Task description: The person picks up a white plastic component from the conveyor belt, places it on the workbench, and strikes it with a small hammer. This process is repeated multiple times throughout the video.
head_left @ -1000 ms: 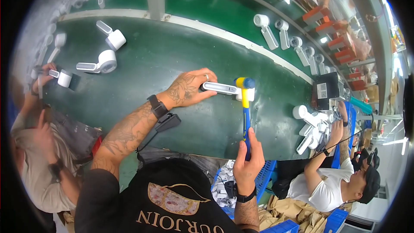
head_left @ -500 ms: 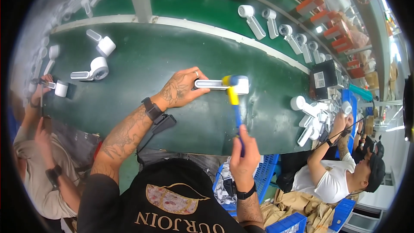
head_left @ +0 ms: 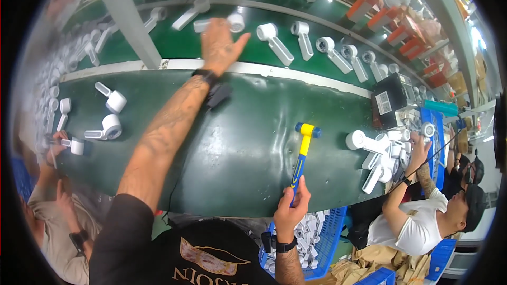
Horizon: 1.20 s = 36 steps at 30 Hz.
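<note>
My left hand [head_left: 221, 47] reaches over the far green conveyor belt, fingers stretched and thumb spread. It covers the middle of a white handheld fan [head_left: 236, 21], whose round head and handle end show on either side. Whether the fingers touch it I cannot tell. In my right hand [head_left: 293, 203] is the handle of a blue and yellow mallet [head_left: 304, 146], held with its head up over the green worktable [head_left: 237, 153]. Two more white fans, an upper one [head_left: 115, 100] and a lower one [head_left: 110, 127], lie on the table's left side.
A white rail [head_left: 296, 78] divides table and belt, with a post [head_left: 127, 18] rising from it. Several fans [head_left: 276, 45] line the belt. A fan pile [head_left: 383, 155] and black box [head_left: 391, 100] are at right. A blue crate [head_left: 330, 243] stands below. Co-workers sit both sides.
My left hand has moved from the table to the far belt, along with the fan from under the mallet. My right hand has lowered slightly, still holding the mallet. The view has shifted.
</note>
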### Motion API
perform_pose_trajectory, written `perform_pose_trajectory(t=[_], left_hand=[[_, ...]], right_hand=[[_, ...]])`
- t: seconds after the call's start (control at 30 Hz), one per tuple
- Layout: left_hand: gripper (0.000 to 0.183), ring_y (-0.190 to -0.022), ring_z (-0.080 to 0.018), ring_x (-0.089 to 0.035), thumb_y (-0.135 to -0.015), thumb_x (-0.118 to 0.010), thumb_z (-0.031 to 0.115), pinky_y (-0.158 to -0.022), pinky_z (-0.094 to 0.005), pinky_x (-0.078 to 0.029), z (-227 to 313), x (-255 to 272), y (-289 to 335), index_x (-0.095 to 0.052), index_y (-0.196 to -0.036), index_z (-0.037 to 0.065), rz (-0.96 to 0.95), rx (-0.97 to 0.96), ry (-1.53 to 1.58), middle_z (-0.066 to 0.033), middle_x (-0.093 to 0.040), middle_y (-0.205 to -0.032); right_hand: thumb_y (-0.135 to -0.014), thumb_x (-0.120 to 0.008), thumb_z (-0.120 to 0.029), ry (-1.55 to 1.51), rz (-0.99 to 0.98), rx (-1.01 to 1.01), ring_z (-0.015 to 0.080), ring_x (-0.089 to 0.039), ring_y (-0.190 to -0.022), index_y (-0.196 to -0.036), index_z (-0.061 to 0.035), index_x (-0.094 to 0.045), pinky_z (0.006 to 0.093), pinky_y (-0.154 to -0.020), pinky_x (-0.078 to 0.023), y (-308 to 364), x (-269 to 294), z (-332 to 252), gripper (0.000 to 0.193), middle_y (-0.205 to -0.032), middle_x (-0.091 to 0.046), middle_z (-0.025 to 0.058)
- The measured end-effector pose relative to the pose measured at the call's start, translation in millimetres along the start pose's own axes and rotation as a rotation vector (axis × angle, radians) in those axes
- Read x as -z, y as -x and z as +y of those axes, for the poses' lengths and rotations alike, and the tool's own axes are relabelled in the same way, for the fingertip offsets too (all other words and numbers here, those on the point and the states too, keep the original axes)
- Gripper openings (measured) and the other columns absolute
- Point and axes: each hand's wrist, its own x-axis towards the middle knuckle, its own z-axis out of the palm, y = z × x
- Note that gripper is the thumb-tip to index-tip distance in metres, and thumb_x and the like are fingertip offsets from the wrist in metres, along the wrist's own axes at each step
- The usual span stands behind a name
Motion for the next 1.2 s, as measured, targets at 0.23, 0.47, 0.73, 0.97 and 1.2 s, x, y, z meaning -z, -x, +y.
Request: perform_pose_trajectory(t=[0.23,0.47,0.73,0.97,1.2], left_hand=[[0.088,-0.125,-0.0386,-0.072,-0.084,-0.074,0.080,-0.105,-0.0490,-0.055,92.6,-66.0,-17.3,-0.079,-0.123,0.001,-0.665,0.350,0.147,-0.0214,-0.079,-0.127],[0.035,-0.098,-0.0351,-0.075,-0.087,-0.080,0.024,-0.092,-0.0421,-0.060,60.3,55.5,58.6,-0.073,-0.112,0.000,-0.503,-0.141,0.614,-0.0166,-0.074,-0.103],[0.032,-0.106,-0.0336,-0.070,-0.092,-0.082,0.016,-0.097,-0.0444,-0.057,15.4,151.5,175.3,-0.071,-0.120,0.006,-0.615,-0.211,0.673,-0.0118,-0.071,-0.114],[0.026,-0.099,-0.0302,-0.066,-0.093,-0.086,0.020,-0.093,-0.0405,-0.054,-2.1,165.0,178.0,-0.074,-0.110,0.005,-0.723,-0.050,0.702,-0.0091,-0.071,-0.105],[0.025,-0.103,-0.0294,-0.066,-0.093,-0.086,0.020,-0.093,-0.0420,-0.054,-27.1,161.9,184.1,-0.072,-0.109,0.007,-0.629,-0.118,0.755,-0.0078,-0.070,-0.107]], right_hand=[[-0.108,-0.062,0.001,0.032,0.006,0.056,0.0009,-0.049,-0.060,-0.158,0.0005,-0.053,0.0187,-0.053,-0.041,5.3,-2.3,8.0,0.051,-0.092,-0.070,0.0036],[-0.107,-0.065,0.001,0.063,-0.010,0.152,0.0046,-0.052,-0.063,-0.154,0.0024,-0.057,0.0208,-0.057,-0.044,1.5,5.7,2.7,0.048,-0.095,-0.070,0.0048],[-0.102,-0.069,0.005,0.231,-0.307,0.279,0.0196,-0.061,-0.075,-0.147,0.0033,-0.066,0.0320,-0.066,-0.050,-4.4,9.9,-70.3,0.045,-0.092,-0.066,0.0111],[-0.102,-0.068,0.007,0.236,-0.276,0.422,0.0247,-0.063,-0.074,-0.149,0.0019,-0.065,0.0354,-0.066,-0.052,-7.6,2.4,-97.2,0.047,-0.090,-0.065,0.0140],[-0.100,-0.070,0.008,0.420,-0.435,0.338,0.0339,-0.066,-0.075,-0.149,-0.0026,-0.066,0.0412,-0.068,-0.055,-12.7,-4.6,-107.1,0.050,-0.090,-0.065,0.0174]])
